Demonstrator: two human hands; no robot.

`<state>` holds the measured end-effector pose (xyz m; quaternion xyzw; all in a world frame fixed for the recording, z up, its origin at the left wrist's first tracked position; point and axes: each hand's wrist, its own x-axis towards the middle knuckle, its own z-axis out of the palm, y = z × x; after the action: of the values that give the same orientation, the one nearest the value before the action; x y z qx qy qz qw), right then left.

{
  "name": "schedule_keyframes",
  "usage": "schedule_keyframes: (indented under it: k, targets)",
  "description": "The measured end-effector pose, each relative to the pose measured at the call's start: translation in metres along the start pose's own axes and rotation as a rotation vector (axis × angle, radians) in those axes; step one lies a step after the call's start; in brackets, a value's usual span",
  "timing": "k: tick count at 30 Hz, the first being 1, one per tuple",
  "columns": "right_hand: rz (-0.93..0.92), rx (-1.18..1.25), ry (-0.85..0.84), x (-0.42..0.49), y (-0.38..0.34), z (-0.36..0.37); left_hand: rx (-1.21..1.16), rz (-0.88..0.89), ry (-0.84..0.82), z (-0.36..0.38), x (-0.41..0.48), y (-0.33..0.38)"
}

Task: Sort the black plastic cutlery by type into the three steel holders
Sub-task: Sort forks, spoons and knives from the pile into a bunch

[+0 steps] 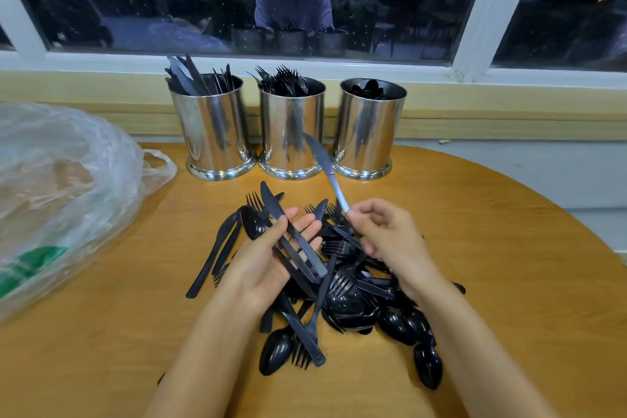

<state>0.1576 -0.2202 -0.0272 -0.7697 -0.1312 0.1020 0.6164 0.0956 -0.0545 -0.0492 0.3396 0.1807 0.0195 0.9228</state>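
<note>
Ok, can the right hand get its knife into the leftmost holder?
Probably yes: the right hand pinches the knife by its handle, the knife holder shows room at its mouth, and only the low left hand, holding knives, lies between.

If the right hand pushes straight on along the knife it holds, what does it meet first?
Probably the middle holder: the knife in the right hand aims at its right wall, near the right holder. Depth is unclear; it may slip between.

Nothing legible anywhere: the three shiny steel cylindrical holders (pixel 291 132) show only reflections, and the green patch (pixel 34 265) inside the clear crumpled plastic bag (pixel 68 163) is blurred.
</note>
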Motion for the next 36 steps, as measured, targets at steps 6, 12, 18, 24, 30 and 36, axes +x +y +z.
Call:
schedule_keyframes:
  k: [6, 12, 18, 24, 30, 36]
  targets:
    - [0.02, 0.026, -0.149, -0.017, 0.008, 0.017, 0.093, 0.048, 0.001, 0.0, -0.004, -0.001]
    - [-0.048, -0.119, -0.184, -0.017, 0.015, 0.026, 0.132, 0.096, 0.028, 0.001, -0.007, 0.0]
    - [-0.233, -0.327, -0.084, -0.009, 0.019, 0.004, 0.066, 0.159, 0.096, -0.004, -0.01, 0.024]
    - [-0.357, -0.674, -0.416, -0.005, 0.026, 0.003, 0.111, 0.198, 0.103, -0.024, -0.02, 0.046]
    - [-0.403, -0.887, -0.435, 0.003, 0.025, 0.004, 0.061, 0.154, 0.104, -0.042, -0.018, 0.042]
    - [-0.495, -0.946, -0.337, 0.004, 0.026, 0.005, 0.022, 0.124, 0.079, -0.042, -0.019, 0.039]
